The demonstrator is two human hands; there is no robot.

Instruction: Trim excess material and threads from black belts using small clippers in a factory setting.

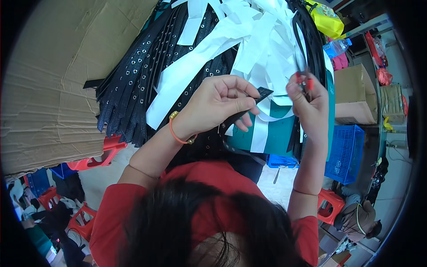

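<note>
My left hand (215, 102) is closed in a pinch on the end of a black strap (265, 93), whose pointed tip sticks out past the thumb and forefinger. The rest of that strap seems to hang below the hand. To the right, my right hand (313, 107) is wrapped round a pair of scissors with red handles (308, 83). Their blades point away from me and are blurred, so I cannot tell how far they are apart. White paper-like strips (253, 42) lie heaped beyond both hands. Beside them spreads a thick bundle of black straps with metal eyelets (133, 73).
A green work surface (280, 118) lies under the strips. Large cardboard (49, 89) borders the left side. On the right are a blue crate (344, 153), a cardboard box (353, 95), a plastic bottle (337, 47) and a yellow bag (327, 20). Red stools (331, 204) stand below.
</note>
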